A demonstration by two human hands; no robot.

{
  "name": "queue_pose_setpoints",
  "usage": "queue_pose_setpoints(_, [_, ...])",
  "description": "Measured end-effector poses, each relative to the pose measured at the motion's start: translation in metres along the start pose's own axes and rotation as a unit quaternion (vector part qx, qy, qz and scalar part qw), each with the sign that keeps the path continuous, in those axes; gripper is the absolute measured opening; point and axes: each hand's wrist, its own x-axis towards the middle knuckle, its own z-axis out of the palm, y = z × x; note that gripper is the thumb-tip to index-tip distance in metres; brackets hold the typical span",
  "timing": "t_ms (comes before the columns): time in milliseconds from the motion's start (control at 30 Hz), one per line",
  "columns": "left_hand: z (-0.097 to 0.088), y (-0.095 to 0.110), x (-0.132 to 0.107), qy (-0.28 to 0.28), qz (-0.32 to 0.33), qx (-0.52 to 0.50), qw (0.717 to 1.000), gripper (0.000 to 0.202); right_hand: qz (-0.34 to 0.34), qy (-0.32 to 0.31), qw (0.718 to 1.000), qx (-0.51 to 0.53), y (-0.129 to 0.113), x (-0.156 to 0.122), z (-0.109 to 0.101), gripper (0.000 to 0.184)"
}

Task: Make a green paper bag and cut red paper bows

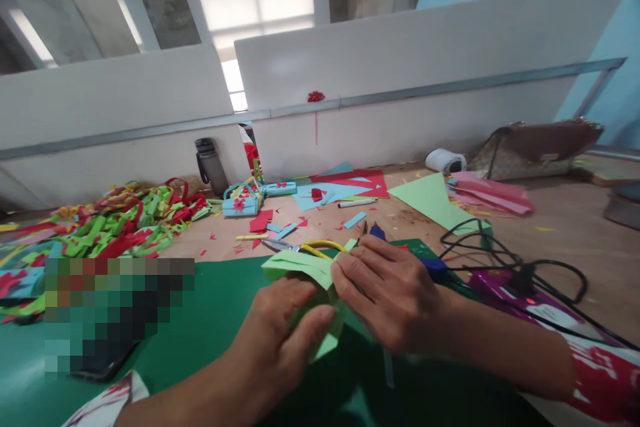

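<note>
Head view looks down on two hands working a folded piece of light green paper [300,267] above a dark green mat [225,320] on the surface [565,260]. Left hand [280,340] cups the paper from below, thumb pressed onto its lower edge; right hand [385,293] pinches the upper fold with its fingertips, so both hands are closed on the same piece, close together. Yellow-handled scissors [310,248] lie just beyond the paper. Farther back sit small blue paper baskets [243,202], red and blue paper scraps [345,187], a white marker [356,203] and a dark water bottle [212,167]. A heap of red and green strips [125,220] lies at left, black cables [505,260] at right.
</note>
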Motion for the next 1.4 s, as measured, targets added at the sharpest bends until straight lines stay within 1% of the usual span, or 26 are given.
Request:
queue_pose_setpoints(33, [-0.002,0.001,0.001,0.007,-0.054,-0.080,0.995,0.031,-0.003,0.006,1.000,-0.009,0.001,0.000,-0.001,0.029])
queue_pose_setpoints(67, [-0.003,0.001,0.003,0.012,-0.109,-0.174,0.979,0.033,-0.008,0.009,1.000,-0.016,0.001,0.000,-0.002,0.028])
queue_pose_setpoints(100, [-0.003,0.000,0.005,0.017,-0.155,-0.272,0.950,0.033,-0.013,0.014,1.000,-0.023,0.001,-0.001,-0.002,0.027])
queue_pose_setpoints(133, [-0.003,-0.002,0.007,0.028,-0.186,-0.372,0.909,0.032,-0.019,0.018,0.999,-0.028,0.000,-0.001,-0.001,0.027])
queue_pose_setpoints(167, [-0.002,-0.004,0.010,0.013,-0.230,-0.457,0.859,0.031,-0.027,0.018,0.999,-0.030,0.000,-0.002,-0.001,0.026])
queue_pose_setpoints(200, [-0.001,-0.007,0.012,0.015,-0.254,-0.512,0.821,0.031,-0.035,0.018,0.999,-0.029,-0.001,-0.003,0.000,0.027])
queue_pose_setpoints(233, [-0.001,-0.009,0.014,0.020,-0.272,-0.543,0.794,0.030,-0.042,0.016,0.999,-0.025,-0.002,-0.004,0.001,0.027])
queue_pose_setpoints(267, [-0.001,-0.011,0.016,0.030,-0.280,-0.564,0.776,0.028,-0.049,0.014,0.998,-0.020,-0.003,-0.005,0.002,0.027])
queue_pose_setpoints(333, [-0.002,-0.014,0.018,0.066,-0.286,-0.575,0.763,0.023,-0.058,0.015,0.998,-0.011,-0.004,-0.007,0.003,0.026])
queue_pose_setpoints(400, [-0.005,-0.013,0.020,0.092,-0.286,-0.576,0.760,0.020,-0.058,0.016,0.998,-0.009,-0.004,-0.009,0.004,0.025])
queue_pose_setpoints(467, [-0.008,-0.011,0.021,0.091,-0.276,-0.579,0.762,0.019,-0.051,0.023,0.998,-0.009,-0.002,-0.009,0.005,0.024])
queue_pose_setpoints(533, [-0.011,-0.009,0.022,0.083,-0.249,-0.590,0.764,0.017,-0.030,0.037,0.999,0.000,0.001,-0.008,0.007,0.022])
queue_pose_setpoints(600, [-0.012,-0.008,0.023,0.085,-0.224,-0.596,0.766,0.016,0.022,0.057,0.998,0.027,0.003,-0.006,0.008,0.021])
queue_pose_setpoints(667, [-0.013,-0.009,0.025,0.091,-0.212,-0.594,0.771,0.016,0.111,0.070,0.988,0.078,0.006,-0.003,0.010,0.021])
queue_pose_setpoints(700, [-0.013,-0.010,0.026,0.094,-0.211,-0.591,0.773,0.015,0.172,0.074,0.976,0.115,0.008,-0.002,0.010,0.019])
queue_pose_setpoints(733, [-0.013,-0.012,0.027,0.099,-0.210,-0.587,0.775,0.015,0.240,0.074,0.954,0.163,0.009,0.000,0.011,0.017])
queue_pose_setpoints(767, [-0.013,-0.013,0.027,0.106,-0.210,-0.583,0.777,0.016,0.310,0.066,0.923,0.220,0.009,0.001,0.012,0.015])
queue_pose_setpoints(800, [-0.012,-0.015,0.028,0.113,-0.209,-0.579,0.780,0.017,0.377,0.051,0.880,0.284,0.010,0.003,0.013,0.013])
queue_pose_setpoints(867, [-0.011,-0.018,0.029,0.125,-0.210,-0.572,0.783,0.022,0.480,0.009,0.780,0.403,0.009,0.004,0.015,0.018])
queue_pose_setpoints(900, [-0.010,-0.019,0.030,0.129,-0.211,-0.570,0.783,0.023,0.511,-0.011,0.734,0.447,0.009,0.005,0.017,0.022])
queue_pose_setpoints(933, [-0.008,-0.020,0.030,0.131,-0.212,-0.569,0.783,0.025,0.530,-0.025,0.698,0.481,0.008,0.005,0.019,0.026])
queue_pose_setpoints(967, [-0.007,-0.020,0.031,0.131,-0.213,-0.570,0.783,0.025,0.543,-0.029,0.671,0.504,0.006,0.005,0.020,0.028])
queue_pose_setpoints(1133, [-0.003,-0.019,0.032,0.132,-0.221,-0.573,0.778,0.021,0.576,0.006,0.584,0.572,0.000,0.005,0.025,0.027])
queue_pose_setpoints(1200, [-0.002,-0.017,0.032,0.137,-0.227,-0.573,0.776,0.020,0.587,0.018,0.555,0.589,-0.001,0.005,0.026,0.025])
queue_pose_setpoints(1267, [-0.002,-0.017,0.032,0.141,-0.231,-0.574,0.773,0.018,0.596,0.026,0.544,0.590,-0.002,0.004,0.026,0.023])
queue_pose_setpoints(1400, [-0.001,-0.017,0.032,0.151,-0.245,-0.573,0.767,0.015,0.609,0.035,0.538,0.582,-0.004,0.004,0.027,0.022])
